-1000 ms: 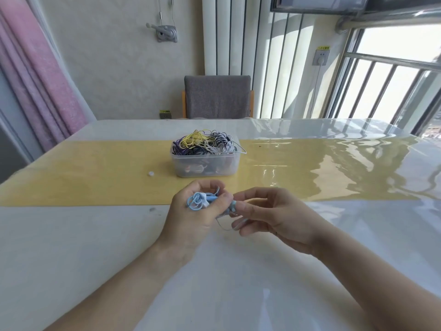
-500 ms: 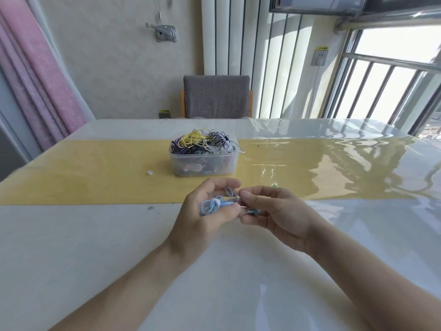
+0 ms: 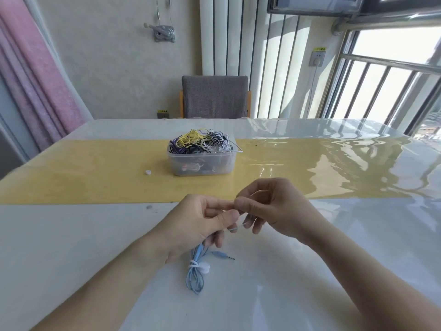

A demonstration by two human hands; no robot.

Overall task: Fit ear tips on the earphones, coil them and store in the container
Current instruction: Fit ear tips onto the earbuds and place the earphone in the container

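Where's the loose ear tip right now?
The ear tip lies on the yellow runner, just left of the container, well beyond both hands.

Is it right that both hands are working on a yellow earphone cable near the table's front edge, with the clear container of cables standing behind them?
Not quite: the cable is light blue, not yellow, as the head view shows. The rest holds: the left hand and right hand work on it near the front, and the clear container stands behind them.
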